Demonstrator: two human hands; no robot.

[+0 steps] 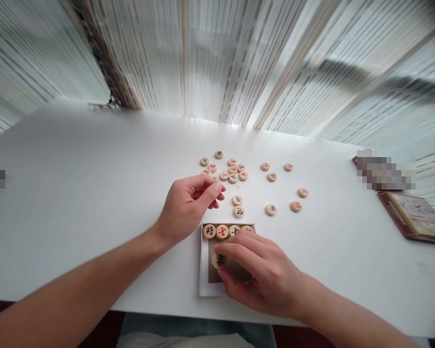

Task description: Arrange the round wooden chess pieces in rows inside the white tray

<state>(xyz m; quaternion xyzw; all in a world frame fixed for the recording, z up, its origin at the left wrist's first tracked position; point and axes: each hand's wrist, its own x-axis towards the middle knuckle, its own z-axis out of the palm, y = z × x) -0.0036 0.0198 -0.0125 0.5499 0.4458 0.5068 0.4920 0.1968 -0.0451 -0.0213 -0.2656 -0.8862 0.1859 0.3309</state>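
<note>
Pinched between the thumb and fingers of my right hand point(263, 270) is a round wooden piece point(219, 260) with a black character, held over a small open box point(204, 275). Along the box's far side lies a row of pieces, among them a black-marked piece point(209, 231) at the left and a red-marked piece point(222, 231) beside it. My left hand point(192, 203) hovers beyond the box with curled fingers, thumb near the index finger; whether it holds anything is hidden. Several loose pieces point(232, 169) with red or black characters lie beyond it.
More loose pieces point(296, 206) are scattered to the right on the white table point(94, 193). Two flat framed or book-like objects, one of them brown-edged point(416, 216), lie at the far right. A striped curtain point(203, 63) hangs along the table's far edge.
</note>
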